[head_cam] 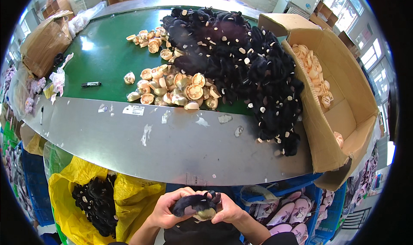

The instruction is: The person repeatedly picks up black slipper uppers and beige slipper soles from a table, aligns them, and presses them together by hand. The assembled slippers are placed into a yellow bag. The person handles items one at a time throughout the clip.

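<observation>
Close to my body, below the table's near edge, my left hand (169,209) grips one side of a black plush piece (187,202) with small ears. My right hand (229,209) holds its other side, thumb near a gold-and-beige plastic shell (206,214). The shell sits at the underside of the plush; how far it is inside, I cannot tell. A pile of similar half-round shells (179,86) lies on the green table surface (106,54). Beside it spreads a large heap of black plush pieces (232,51) dotted with pale patches.
A cardboard box (342,115) with beige plastic parts (311,67) stands at the right. A yellow bag (135,196) below left holds black plush pieces (96,203). Pink slippers (290,212) fill a blue crate at lower right. A marker (91,84) lies left of the shells.
</observation>
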{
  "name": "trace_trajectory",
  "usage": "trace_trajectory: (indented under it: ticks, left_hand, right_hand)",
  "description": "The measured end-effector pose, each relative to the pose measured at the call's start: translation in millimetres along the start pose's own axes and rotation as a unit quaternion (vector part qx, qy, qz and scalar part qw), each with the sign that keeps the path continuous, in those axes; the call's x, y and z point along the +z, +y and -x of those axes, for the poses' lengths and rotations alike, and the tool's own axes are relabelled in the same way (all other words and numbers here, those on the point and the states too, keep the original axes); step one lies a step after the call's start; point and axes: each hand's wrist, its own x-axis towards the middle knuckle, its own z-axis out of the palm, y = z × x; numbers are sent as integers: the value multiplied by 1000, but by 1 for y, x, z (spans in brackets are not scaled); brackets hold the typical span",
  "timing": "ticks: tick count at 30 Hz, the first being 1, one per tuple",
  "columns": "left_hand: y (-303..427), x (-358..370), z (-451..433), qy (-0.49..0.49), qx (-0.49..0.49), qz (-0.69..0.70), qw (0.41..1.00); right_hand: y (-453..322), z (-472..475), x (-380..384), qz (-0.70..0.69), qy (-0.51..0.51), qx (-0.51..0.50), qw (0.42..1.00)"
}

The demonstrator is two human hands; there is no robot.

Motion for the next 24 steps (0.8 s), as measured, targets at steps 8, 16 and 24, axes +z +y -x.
trace_trajectory:
  ticks: [8, 16, 24]
  left_hand:
    - [-1, -6, 2, -42, 63, -58, 995]
    - [-2, -8, 0, -86, 126, -131, 980]
    - [2, -1, -7, -111, 213, -160, 957]
  right_hand:
    - [-14, 2, 25, 252, 32, -133, 958]
    - [-6, 2, 43, 568, 134, -426, 691]
    - [-1, 0, 39, 591, 131, -491, 627]
